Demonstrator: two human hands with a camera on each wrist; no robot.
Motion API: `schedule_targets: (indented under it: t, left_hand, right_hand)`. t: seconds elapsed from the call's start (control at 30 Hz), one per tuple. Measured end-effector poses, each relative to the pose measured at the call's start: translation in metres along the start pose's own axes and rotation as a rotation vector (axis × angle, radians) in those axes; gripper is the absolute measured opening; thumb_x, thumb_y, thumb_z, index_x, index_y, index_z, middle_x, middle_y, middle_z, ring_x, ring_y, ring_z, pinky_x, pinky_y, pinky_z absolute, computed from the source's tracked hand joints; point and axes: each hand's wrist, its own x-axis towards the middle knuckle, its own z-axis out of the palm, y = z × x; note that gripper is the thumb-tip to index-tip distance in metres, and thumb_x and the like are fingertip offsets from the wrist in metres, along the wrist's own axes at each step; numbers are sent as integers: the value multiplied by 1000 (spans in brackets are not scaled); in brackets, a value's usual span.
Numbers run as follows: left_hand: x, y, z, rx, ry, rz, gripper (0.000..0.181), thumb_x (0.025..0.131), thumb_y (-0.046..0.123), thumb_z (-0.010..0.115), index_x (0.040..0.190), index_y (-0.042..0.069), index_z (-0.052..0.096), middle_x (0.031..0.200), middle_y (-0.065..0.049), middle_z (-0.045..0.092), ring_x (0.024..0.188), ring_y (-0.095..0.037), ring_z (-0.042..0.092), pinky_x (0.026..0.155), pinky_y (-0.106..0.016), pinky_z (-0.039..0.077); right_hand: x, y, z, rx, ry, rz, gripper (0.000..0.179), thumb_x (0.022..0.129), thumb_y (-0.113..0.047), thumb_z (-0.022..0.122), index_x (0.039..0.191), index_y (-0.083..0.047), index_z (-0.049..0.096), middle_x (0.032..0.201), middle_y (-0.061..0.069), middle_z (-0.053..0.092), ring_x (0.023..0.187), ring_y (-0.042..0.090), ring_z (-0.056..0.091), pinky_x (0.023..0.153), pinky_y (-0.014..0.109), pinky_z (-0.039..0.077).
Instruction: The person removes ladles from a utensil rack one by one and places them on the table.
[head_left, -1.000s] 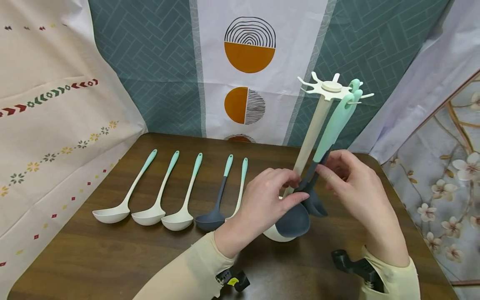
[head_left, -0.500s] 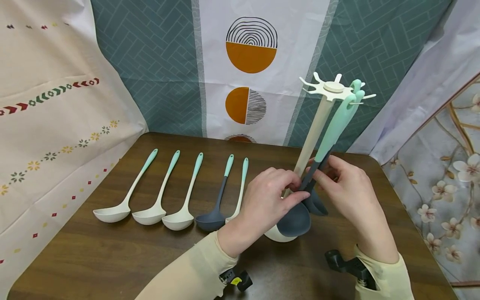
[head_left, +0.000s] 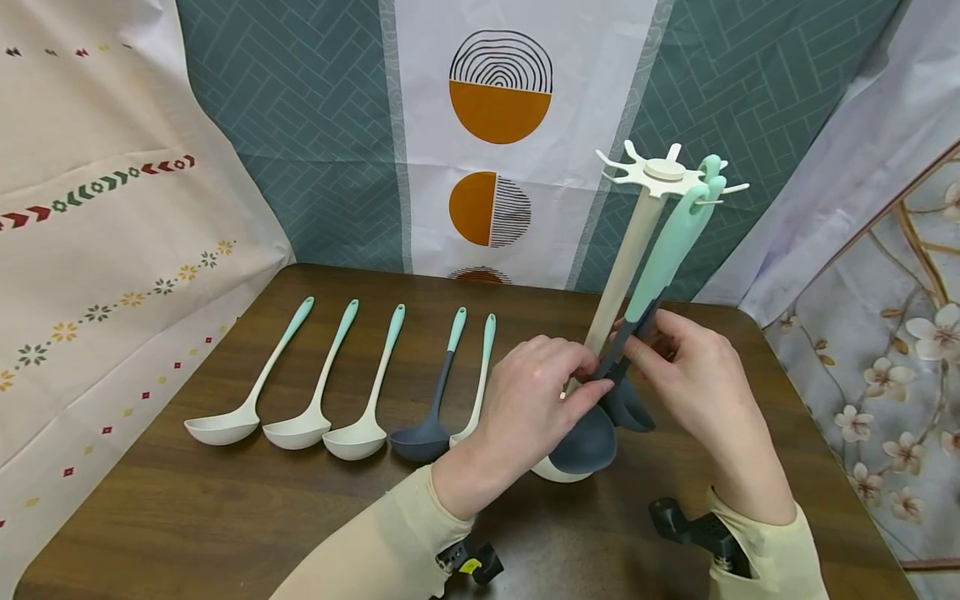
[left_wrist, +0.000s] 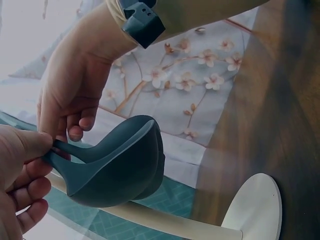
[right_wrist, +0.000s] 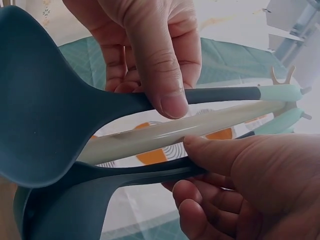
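A cream utensil stand [head_left: 621, 267] with a hooked top rises at the right of the table. Dark grey ladles with mint handles [head_left: 671, 242] hang from its hooks, overlapping, so I cannot tell how many. My left hand [head_left: 532, 383] pinches the neck of the front ladle [head_left: 585, 442], its thumb over it in the right wrist view. With thumb and fingers, my right hand [head_left: 686, 367] holds the neck of a ladle behind [head_left: 628, 407]; that ladle's bowl [right_wrist: 70, 205] sits below the front one in the right wrist view. Part of the stand's base [left_wrist: 255, 207] is hidden in the head view.
Several ladles lie in a row to the left: three white ones [head_left: 225, 428], a dark grey one [head_left: 422, 440], and a smaller white one [head_left: 480, 392] partly behind my left hand. Patterned cloths [head_left: 330, 167] hang behind the brown table [head_left: 225, 517] and at its sides.
Over the first half second my right hand moved slightly left, its fingers closer in around the rear ladle's neck. Since then both hands have kept nearly the same place.
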Motion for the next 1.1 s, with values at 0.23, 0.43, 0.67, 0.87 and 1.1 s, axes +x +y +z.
schedule_targets:
  t: [0.23,0.43,0.67,0.87,1.1]
  left_hand:
    - [-2,1,-4,22,26,21,22,90,22,95,103,13,80,93,4,77,83,-12,61,72,-24,47]
    - [-4,3,-8,41,49,42,23,90,21,96,104,12,80,93,4,77,84,-12,63,73,-24,48]
    - [-6,3,-12,47,56,49,24,89,20,97,105,12,80,93,4,77,85,-12,64,74,-25,49]
    - [-7,2,-15,31,52,46,23,89,18,96,106,12,81,95,4,78,87,-13,66,76,-25,50]
    - [-9,1,-20,48,31,50,20,93,22,93,105,12,80,94,5,77,86,-12,64,74,-25,49]
  right_hand:
    - [-1,-2,1,-11,28,-5,13,101,-22,84,100,-11,77,78,1,69,72,23,58,59,34,44]
    - [0,0,2,-12,20,3,13,102,-20,83,101,-9,77,80,2,70,73,23,59,58,34,44]
    - [0,0,2,-18,15,2,14,102,-21,83,99,-9,75,79,2,69,72,22,58,57,34,43]
    - [0,-1,2,-17,8,3,16,102,-20,82,94,-11,73,73,0,65,68,22,57,56,33,42]
    - [3,3,1,10,-30,28,22,103,-27,81,92,-12,70,72,-1,64,67,21,55,55,34,39]
